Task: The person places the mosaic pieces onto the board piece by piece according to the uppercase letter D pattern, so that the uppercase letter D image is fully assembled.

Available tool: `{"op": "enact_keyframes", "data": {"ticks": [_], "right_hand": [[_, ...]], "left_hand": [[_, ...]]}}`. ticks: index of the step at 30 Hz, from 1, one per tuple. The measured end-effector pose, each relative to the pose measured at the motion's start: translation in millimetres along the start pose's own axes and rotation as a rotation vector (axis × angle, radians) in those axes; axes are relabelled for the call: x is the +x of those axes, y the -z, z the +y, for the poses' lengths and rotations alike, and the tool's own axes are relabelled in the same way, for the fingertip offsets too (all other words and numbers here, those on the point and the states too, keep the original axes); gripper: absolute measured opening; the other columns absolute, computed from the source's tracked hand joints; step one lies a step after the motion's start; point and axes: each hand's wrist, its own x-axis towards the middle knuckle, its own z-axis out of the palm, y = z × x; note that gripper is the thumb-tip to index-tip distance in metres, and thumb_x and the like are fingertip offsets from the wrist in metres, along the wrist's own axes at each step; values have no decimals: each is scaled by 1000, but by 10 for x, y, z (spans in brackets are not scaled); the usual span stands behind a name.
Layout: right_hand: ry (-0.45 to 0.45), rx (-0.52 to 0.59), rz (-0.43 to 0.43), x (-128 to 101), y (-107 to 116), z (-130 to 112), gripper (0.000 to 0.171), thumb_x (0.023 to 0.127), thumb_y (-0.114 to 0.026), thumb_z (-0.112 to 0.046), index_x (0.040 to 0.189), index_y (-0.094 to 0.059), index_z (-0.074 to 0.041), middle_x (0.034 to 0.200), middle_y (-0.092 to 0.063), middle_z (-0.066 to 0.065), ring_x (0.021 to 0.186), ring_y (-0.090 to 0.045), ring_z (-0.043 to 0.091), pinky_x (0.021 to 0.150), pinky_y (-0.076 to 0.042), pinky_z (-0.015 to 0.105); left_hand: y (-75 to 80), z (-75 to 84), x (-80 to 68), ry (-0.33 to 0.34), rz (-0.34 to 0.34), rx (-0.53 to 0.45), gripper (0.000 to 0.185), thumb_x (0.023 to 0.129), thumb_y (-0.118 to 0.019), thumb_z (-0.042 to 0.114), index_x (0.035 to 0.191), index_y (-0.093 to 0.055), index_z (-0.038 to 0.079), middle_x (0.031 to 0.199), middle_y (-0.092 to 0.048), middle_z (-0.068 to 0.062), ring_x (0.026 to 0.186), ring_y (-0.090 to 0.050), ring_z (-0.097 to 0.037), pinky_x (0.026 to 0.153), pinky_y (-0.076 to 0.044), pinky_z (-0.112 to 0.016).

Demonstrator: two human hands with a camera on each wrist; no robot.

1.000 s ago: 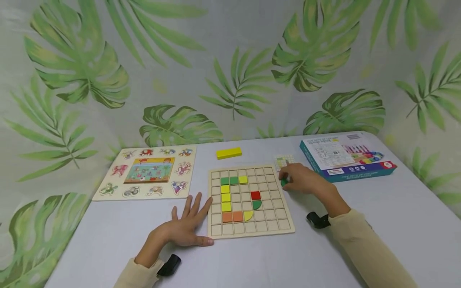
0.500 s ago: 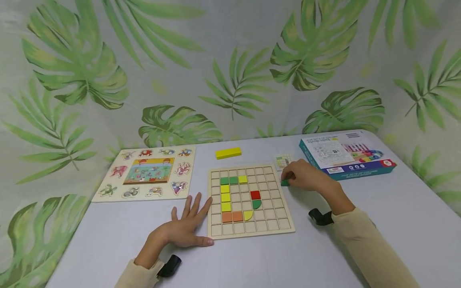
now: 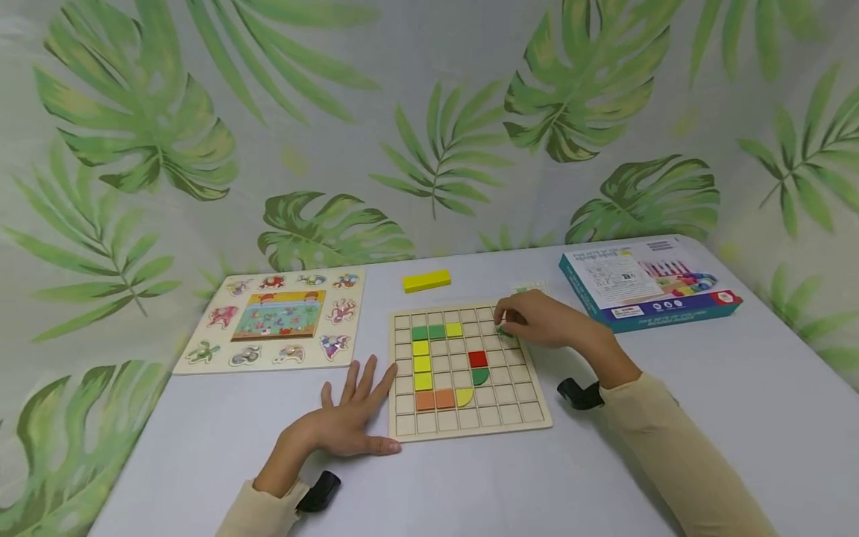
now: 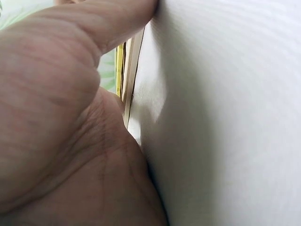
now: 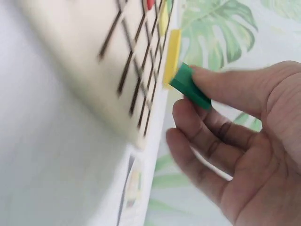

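A square wooden grid board [image 3: 506, 419] lies on the table with several tiles in its cells: yellow squares [image 3: 421, 364], green squares [image 3: 437, 331], orange squares [image 3: 425, 401], a red square [image 3: 478, 359], a green quarter-round [image 3: 480, 377] and a yellow quarter-round [image 3: 464, 397]. Between thumb and fingers my right hand [image 3: 546, 321] pinches a small green tile [image 5: 189, 87], held over the board's far right part. My left hand [image 3: 349, 426] rests on the table with its fingers spread, touching the board's left side.
A sea-animal puzzle board [image 3: 191, 362] lies at the left. Behind the grid board is a yellow block [image 3: 426, 281]. A pattern card [image 3: 532, 286] sits behind my right hand, partly hidden. A teal game box [image 3: 644, 287] stands at the back right.
My right hand has lifted the green tile from the table beside the board and moved left over the grid. The left hand stays in place.
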Motion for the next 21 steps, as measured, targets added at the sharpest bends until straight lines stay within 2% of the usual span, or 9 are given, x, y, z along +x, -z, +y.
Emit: {"op": "enact_keyframes", "data": {"ticks": [2,4,7,14,21], "right_hand": [[24,-18,-26,69,1,-54,21,101,-54,-6,114,-70,-6,91,-64,4,77,-50,15,73,-44,32],[49,-30,-35,131,-12,-90,24,102,-52,-4,117,-71,-6,93,-62,6,78,-48,15,74,-43,32],[76,-12,-26,199,-37,-132,22,102,-52,-5,114,-70,-6,93,-61,6,78,-48,15,73,-42,31],[112,83,33,250,-92,-140,10,100,-59,-8,106,-67,-5,97,-71,4,81,-62,13,77,-52,34],[84,128,24,283,-168,-157,6,99,-61,-8,103,-66,-7,99,-72,3,90,-67,15,82,-55,33]], "left_hand": [[-2,-11,-1,-2,-2,-9,113,83,-73,58,163,0,23,166,22,-14,149,29,-38,106,16,-78],[-7,-19,0,-7,-5,-16,113,84,-73,58,163,-1,23,166,22,-13,149,30,-38,106,16,-78],[-5,-16,1,-4,-6,-20,112,84,-73,58,163,0,23,166,23,-13,149,30,-38,106,16,-78],[30,28,-13,6,-5,9,113,84,-72,59,163,0,24,166,21,-14,150,28,-39,107,14,-78],[-18,-56,13,-18,-5,-11,117,79,-68,71,162,3,28,166,24,-12,148,32,-38,105,19,-76]]}}
